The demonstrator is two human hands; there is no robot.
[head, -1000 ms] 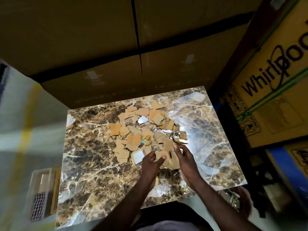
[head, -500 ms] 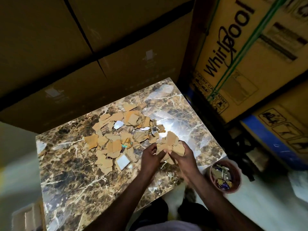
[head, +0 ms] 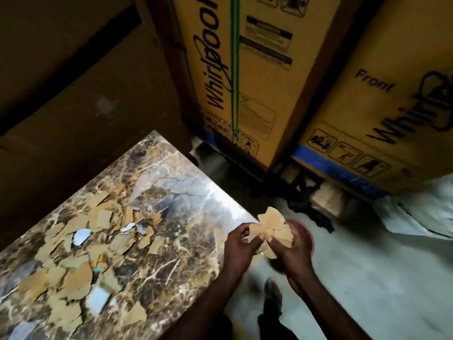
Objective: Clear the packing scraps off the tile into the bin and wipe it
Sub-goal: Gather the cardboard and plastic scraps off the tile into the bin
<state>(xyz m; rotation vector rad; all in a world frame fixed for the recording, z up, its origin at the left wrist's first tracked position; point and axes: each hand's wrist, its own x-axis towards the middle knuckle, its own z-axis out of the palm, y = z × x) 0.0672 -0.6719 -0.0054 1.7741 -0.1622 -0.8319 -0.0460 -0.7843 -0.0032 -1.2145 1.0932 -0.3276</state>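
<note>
A glossy brown marble tile (head: pixel 171 192) fills the lower left. Many tan cardboard scraps with a few white bits (head: pixel 81 256) lie scattered over its middle and left. My left hand (head: pixel 239 246) and my right hand (head: pixel 291 253) together grip a bunch of cardboard scraps (head: pixel 270 229), held just past the tile's right edge. The bunch hangs right above a small reddish round bin (head: pixel 307 238) on the floor, which my right hand mostly hides.
Tall yellow appliance cartons (head: pixel 235 77) stand close behind the bin, and another carton (head: pixel 382 106) is at the right. Plain brown boxes (head: pixel 73 82) back the tile. White plastic sheeting (head: pixel 416 212) lies on the grey floor at right. My shoe (head: pixel 272 295) is below the bin.
Both hands lifted the gathered bunch off the tile and carried it right, over the bin. The view swung right, so the tile now sits lower left.
</note>
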